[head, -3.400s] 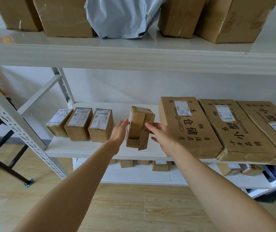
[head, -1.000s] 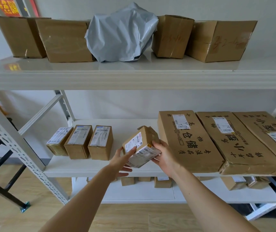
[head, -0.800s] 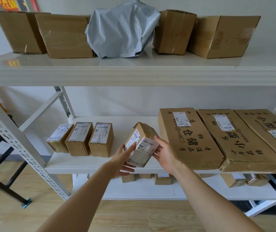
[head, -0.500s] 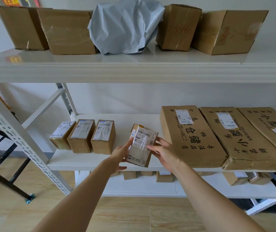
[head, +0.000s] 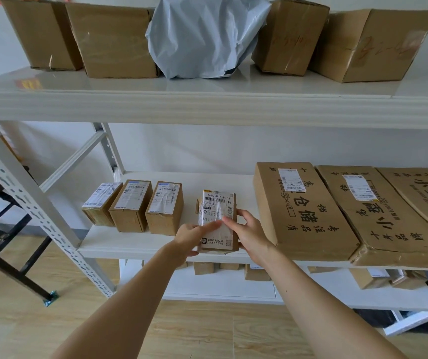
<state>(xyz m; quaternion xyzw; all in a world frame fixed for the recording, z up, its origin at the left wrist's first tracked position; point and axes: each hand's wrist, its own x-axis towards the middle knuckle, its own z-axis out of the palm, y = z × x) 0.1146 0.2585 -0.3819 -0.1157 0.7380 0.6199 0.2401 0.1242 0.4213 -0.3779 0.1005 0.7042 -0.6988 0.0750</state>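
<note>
One parcel [head: 216, 203], now flat, label-up

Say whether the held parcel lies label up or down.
Label up: white label tops the parcel, held by left hand and right hand.

The label [head: 216, 208] on the small box [head: 234, 206] that my right hand [head: 246, 231] grips reads 163A J714-14 18, P6 and J714. Just right of that hand, the big carton [head: 308, 216] is printed 仓储. The next carton [head: 378, 221] farther right says 小型 and 十年品牌.
</note>
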